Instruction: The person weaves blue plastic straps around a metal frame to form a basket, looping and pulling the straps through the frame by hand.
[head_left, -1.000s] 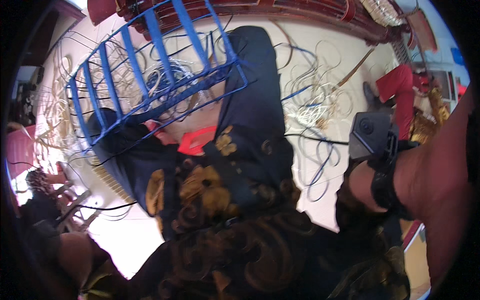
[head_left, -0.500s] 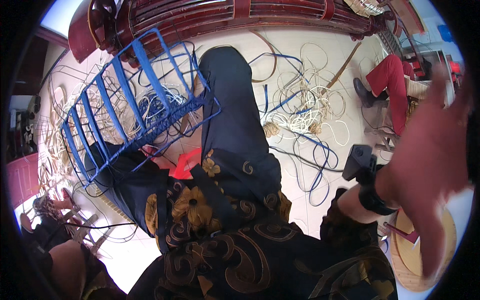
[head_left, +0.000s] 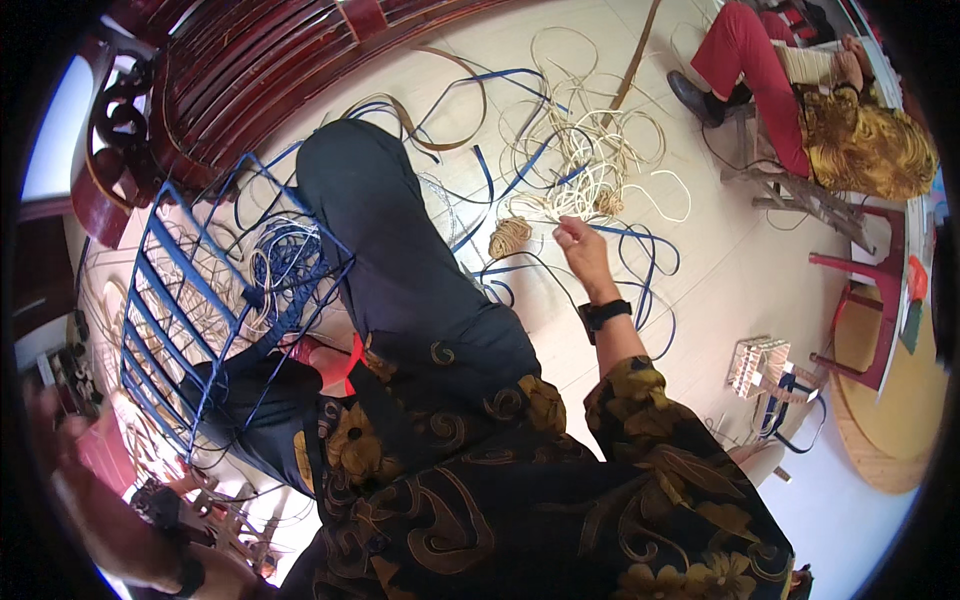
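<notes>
Hands are way apart. Right hand has its fingers curled in at the edge of the tangled cream cord on the floor, near a tan twine bundle; can't tell if it's pinching a strand. Left hand is just blur at far left, can't tell its grip. Blue slatted frame sits by the left knee.

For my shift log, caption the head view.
Right hand near pale cords heaped on the floor, blue slatted frame by the left leg.
</notes>
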